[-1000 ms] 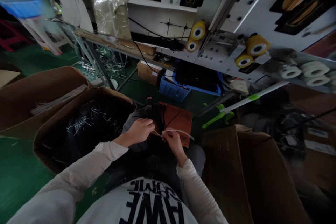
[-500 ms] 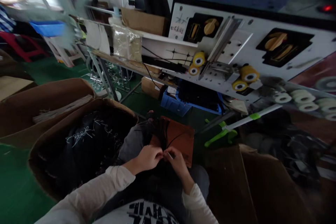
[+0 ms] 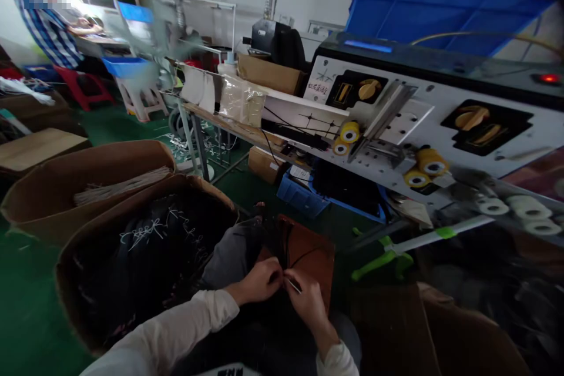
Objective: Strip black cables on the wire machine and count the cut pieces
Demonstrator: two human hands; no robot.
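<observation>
My left hand and my right hand meet over my lap, both with fingers pinched together. Between them runs a thin white tie, held at the fingertips beside a bundle of black cords. The cords lie over a brown board resting on my knees. Both sleeves are pale and long.
A cardboard box filled with tied black bundles stands at my left, another box behind it. A white machine panel with yellow rollers spans the right. A green-handled tool lies on the floor. A person in a plaid shirt works far left.
My hands drew together, and the long free end of the white tie seen a second ago is now short. The view tilted upward, showing more of the room.
</observation>
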